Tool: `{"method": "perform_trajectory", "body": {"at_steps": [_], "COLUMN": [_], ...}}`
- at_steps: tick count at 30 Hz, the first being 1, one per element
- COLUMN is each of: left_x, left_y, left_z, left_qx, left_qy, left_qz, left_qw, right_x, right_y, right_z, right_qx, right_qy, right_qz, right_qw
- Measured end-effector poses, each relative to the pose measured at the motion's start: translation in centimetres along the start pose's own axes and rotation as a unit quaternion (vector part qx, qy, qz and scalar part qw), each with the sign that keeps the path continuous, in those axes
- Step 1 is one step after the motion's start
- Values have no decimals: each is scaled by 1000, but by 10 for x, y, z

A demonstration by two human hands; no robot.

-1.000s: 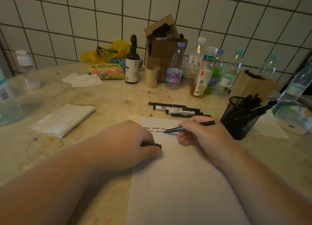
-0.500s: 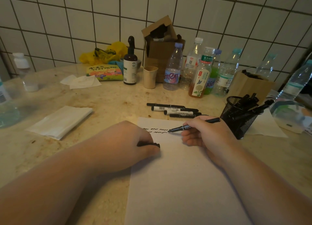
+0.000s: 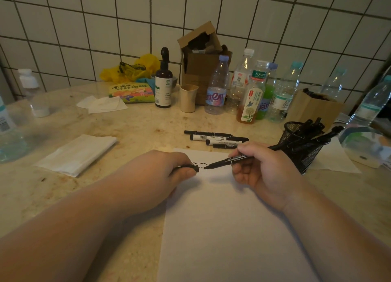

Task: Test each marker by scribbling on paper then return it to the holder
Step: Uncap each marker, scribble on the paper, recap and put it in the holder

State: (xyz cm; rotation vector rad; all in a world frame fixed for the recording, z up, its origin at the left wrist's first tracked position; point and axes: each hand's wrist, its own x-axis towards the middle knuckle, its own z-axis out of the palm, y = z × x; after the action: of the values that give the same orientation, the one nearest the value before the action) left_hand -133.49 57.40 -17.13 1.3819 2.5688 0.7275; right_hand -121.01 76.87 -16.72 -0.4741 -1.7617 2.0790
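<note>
Mid-frame, the right hand pinches an uncapped black marker, tip beside the cap gripped by the left hand, over scribbled paper.

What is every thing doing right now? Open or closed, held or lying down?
Marker: uncapped, held by the right hand, tip pointing at the cap.
Cap: off the marker, pinched in the left hand.
Paper: flat on the table, squiggles near its top.
Four markers: capped, lying behind the paper.
Mesh holder: upright, markers inside.
Beige cup: upright.
Cardboard box: flap open.
</note>
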Motion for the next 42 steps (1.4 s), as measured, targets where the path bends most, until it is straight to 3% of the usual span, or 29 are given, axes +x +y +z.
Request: {"method": "perform_trajectory", "body": {"at_steps": [15, 19, 27, 32, 35, 39, 42], "left_x": [-1, 1, 0, -2, -4, -6, -4], "left_y": [2, 3, 8, 17, 23, 28, 25], "left_z": [0, 0, 1, 1, 0, 7, 6], "left_qx": [-10, -25, -17, -68, -48, 66, 46], "left_qy": [-13, -13, -45, -65, -48, 15, 25], "left_qz": [3, -15, -6, -11, -12, 1, -4], "left_qw": [1000, 999, 999, 996, 998, 998, 999], "right_x": [-4, -5, -7, -8, -8, -8, -8], "right_y": [2, 2, 1, -3, -4, -7, -3], "right_z": [0, -2, 4, 11, 12, 14, 16], "right_qx": [-68, -25, -32, -11, -8, -7, -4], "right_qy": [-94, -115, -113, -95, -87, -72, -72], "right_qz": [-22, -18, 1, -21, -31, -38, -51], "right_qw": [993, 993, 993, 995, 996, 997, 996]}}
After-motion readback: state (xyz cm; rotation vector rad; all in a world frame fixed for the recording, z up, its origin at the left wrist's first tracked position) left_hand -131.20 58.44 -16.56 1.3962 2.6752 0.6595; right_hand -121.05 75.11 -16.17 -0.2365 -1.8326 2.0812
